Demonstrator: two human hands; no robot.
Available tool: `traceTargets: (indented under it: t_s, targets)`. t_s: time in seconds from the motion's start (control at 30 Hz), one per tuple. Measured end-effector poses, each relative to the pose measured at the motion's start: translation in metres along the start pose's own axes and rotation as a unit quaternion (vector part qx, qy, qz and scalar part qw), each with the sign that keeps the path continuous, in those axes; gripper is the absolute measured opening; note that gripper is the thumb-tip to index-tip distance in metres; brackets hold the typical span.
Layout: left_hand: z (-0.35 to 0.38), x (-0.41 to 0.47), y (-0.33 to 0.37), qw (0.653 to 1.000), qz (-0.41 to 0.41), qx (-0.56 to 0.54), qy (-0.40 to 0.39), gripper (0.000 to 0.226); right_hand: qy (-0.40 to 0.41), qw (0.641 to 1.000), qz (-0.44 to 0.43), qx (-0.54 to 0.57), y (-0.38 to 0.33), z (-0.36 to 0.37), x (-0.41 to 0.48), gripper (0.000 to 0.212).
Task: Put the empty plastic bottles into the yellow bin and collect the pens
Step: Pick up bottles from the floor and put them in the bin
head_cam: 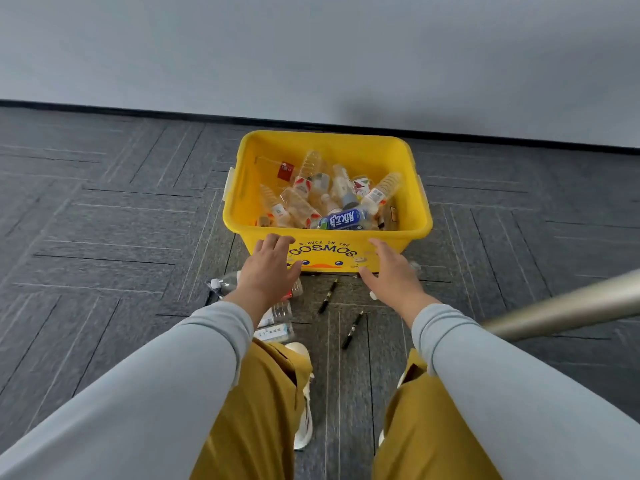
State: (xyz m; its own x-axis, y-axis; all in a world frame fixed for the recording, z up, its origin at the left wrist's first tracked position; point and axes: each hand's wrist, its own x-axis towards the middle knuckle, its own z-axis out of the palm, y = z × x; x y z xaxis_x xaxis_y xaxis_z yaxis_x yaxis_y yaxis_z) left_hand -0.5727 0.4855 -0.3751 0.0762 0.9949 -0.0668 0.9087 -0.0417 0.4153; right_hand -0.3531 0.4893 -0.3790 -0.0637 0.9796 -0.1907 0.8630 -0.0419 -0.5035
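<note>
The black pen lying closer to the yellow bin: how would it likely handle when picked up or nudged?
The black pen looks slim and rigid, so probably light and stiff, needing a fingertip pinch. Its barrel appears round, so it may roll if nudged sideways, though the textured carpet should damp that. It lies flat, so tipping seems unlikely.

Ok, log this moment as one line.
left hand open, at yellow bin front wall | right hand open, same wall | bottles in bin, loose bottles on floor | pens on floor, uncollected

Clear plastic bottles [280, 310] part hidden behind left hand [268, 268]; blurred pale metal tube [568, 306] cut by right edge
</note>
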Motion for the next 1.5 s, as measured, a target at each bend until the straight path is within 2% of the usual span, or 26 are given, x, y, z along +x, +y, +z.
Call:
traceTargets:
  t_s: [0.23,0.5,0.73,0.8,1.03,1.3,1.5]
  targets:
    - [0.032,0.042,-0.058,0.998,-0.048,0.008,-0.028,0.048,-0.059,0.998,-0.038,-0.007,-0.017,0.059,0.070,0.060]
    - [0.138,0.059,-0.121,0.987,-0.128,0.018,-0.100,0.050,-0.156,0.986,-0.060,-0.006,0.021,0.170,0.133,0.060]
    - [0.165,0.068,-0.155,0.978,-0.049,0.126,-0.160,0.061,-0.207,0.977,-0.044,0.031,0.049,0.241,0.162,0.069]
    - [0.173,0.066,-0.165,0.972,-0.045,0.142,-0.180,0.062,-0.210,0.976,-0.046,0.030,0.049,0.255,0.169,0.068]
    - [0.214,0.046,-0.198,0.958,-0.116,0.142,-0.219,0.064,-0.190,0.979,-0.057,0.041,0.063,0.277,0.181,0.062]
    - [0.274,0.039,-0.220,0.939,-0.071,0.168,-0.290,0.075,-0.191,0.980,-0.058,0.008,0.081,0.300,0.183,0.063]
    - [0.309,0.025,-0.239,0.939,-0.070,0.168,-0.291,0.076,-0.207,0.975,-0.075,-0.002,0.089,0.323,0.169,0.061]
